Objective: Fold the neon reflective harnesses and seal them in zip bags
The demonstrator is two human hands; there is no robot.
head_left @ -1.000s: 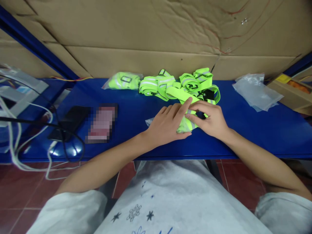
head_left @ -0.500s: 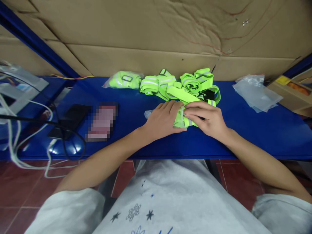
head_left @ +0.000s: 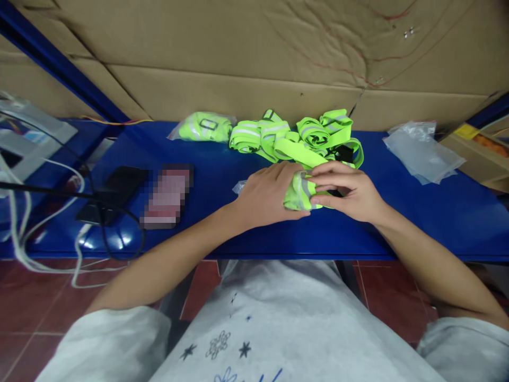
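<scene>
My left hand [head_left: 265, 195] is wrapped round a rolled neon-green reflective strap [head_left: 295, 195] in a clear plastic bag, whose loose end [head_left: 239, 187] sticks out left of the hand. The fingers of my right hand [head_left: 350, 192] pinch the right side of the same strap bundle. Right behind my hands lie rolled green straps [head_left: 260, 139] and more coiled ones [head_left: 318, 132] with a black piece [head_left: 342, 154] among them. A bagged green strap [head_left: 204, 127] rests further left.
Clear plastic bags [head_left: 423, 151] lie at the right of the blue shelf [head_left: 397, 223], near a cardboard box [head_left: 477, 159]. A black device [head_left: 113, 193], a blurred-out phone-like object [head_left: 169, 196] and cables [head_left: 24, 228] are at the left. Cardboard [head_left: 222, 48] stands behind.
My right hand has shifted slightly right, its fingers a little further apart. More of the bagged strap shows between my hands. The whole view has moved slightly.
</scene>
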